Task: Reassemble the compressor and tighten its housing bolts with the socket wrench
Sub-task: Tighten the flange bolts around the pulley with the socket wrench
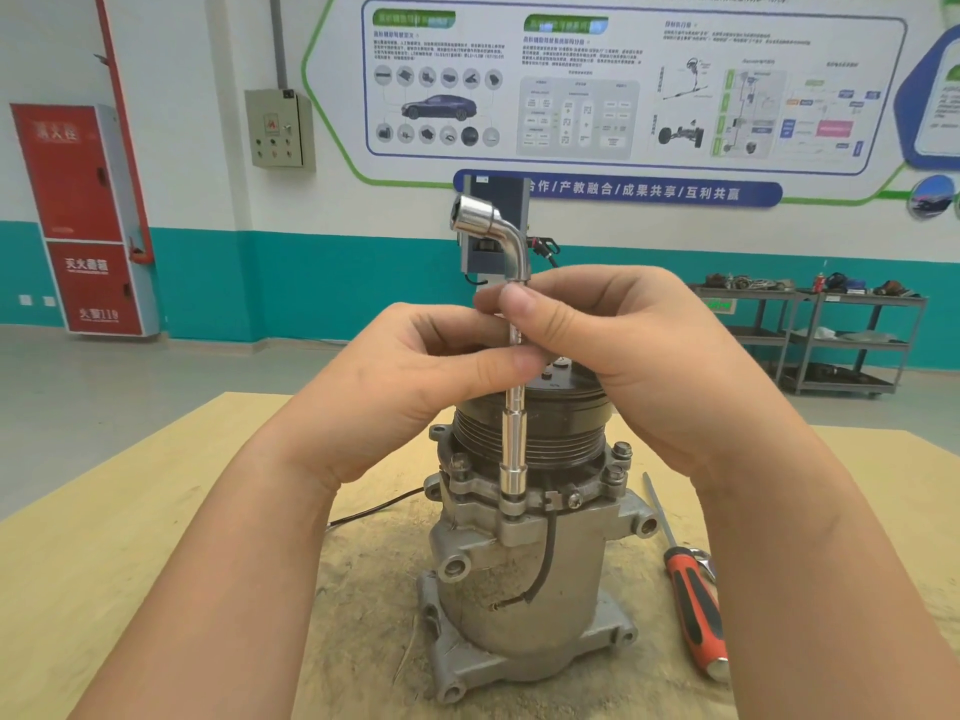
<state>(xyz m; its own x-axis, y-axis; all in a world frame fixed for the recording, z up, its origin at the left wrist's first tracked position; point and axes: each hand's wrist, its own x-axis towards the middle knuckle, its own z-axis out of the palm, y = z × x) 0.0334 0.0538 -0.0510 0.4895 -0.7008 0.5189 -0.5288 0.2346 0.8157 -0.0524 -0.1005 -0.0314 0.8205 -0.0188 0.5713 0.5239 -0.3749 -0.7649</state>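
My left hand (415, 371) and right hand (613, 345) both pinch the shiny bent steel wrench (513, 407), upright between them. Below, its socket caps a bolt (513, 506) on the ribbed grey compressor (524, 563).

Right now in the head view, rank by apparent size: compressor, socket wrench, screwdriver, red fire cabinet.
1. compressor
2. red fire cabinet, though it stands far back, so only as it looks
3. socket wrench and screwdriver: similar length, not ranked
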